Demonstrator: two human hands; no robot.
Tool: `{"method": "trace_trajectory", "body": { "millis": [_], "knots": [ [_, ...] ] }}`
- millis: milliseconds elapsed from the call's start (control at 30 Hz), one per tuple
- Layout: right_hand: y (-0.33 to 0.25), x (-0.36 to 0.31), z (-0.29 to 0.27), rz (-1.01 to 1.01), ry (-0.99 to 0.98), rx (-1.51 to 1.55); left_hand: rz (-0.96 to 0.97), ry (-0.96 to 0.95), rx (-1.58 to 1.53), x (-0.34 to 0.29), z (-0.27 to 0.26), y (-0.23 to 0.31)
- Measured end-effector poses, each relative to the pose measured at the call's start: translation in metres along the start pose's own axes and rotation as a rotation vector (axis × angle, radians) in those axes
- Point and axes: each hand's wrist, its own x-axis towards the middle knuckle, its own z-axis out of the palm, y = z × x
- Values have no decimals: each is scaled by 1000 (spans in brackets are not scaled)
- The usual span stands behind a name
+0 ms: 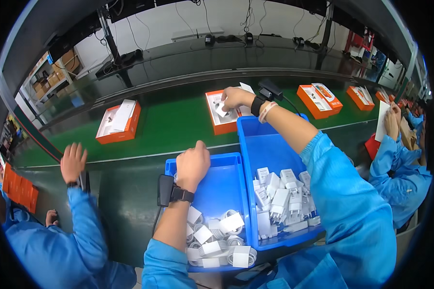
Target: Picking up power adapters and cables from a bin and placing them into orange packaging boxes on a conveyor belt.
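My right hand [234, 98] reaches over an open orange-and-white box [222, 128] on the green belt. Its fingers are closed on a coiled white cable [221, 109] with a white paper wrap, partly hidden by the hand. Above the far end of the left blue bin [206, 159] is my left hand [193, 164], its fingers curled in. Whether anything lies inside that grip is hidden. Several wrapped cable coils [211, 248] fill the near part of this bin. White power adapters [280, 198] lie heaped in the right blue bin [251, 144], under my right forearm.
On the green belt [166, 120] stand other open boxes, one at left [132, 126] and one at right [318, 111]. A co-worker's hand [73, 163] is at the left. Another person's hands [393, 120] hold a white sheet at the right. Small black devices are strapped at my wrists, with wires.
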Motion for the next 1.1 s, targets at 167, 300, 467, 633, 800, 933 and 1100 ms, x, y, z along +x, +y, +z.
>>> {"method": "trace_trajectory", "body": {
  "millis": [167, 300, 467, 633, 800, 933, 1100],
  "knots": [
    [11, 9, 18, 123, -128, 30, -12, -21, 33, -1, -1, 2],
    [-17, -17, 24, -5, 77, -395, -32, -27, 40, -5, 4, -7],
    [0, -17, 18, -52, 44, -389, -12, -30, 29, 0, 2, 3],
    [-7, -29, 5, -33, -150, -412, -36, -39, 55, -1, 1, 0],
    [9, -20, 8, 5, -174, -329, 9, -14, 51, 0, 3, 1],
    [21, -18, 17, -43, -89, -285, 1, -14, 42, -1, 3, 0],
    [28, -24, 16, -46, -78, -286, -22, -23, 50, -4, 1, 0]
  ]
}}
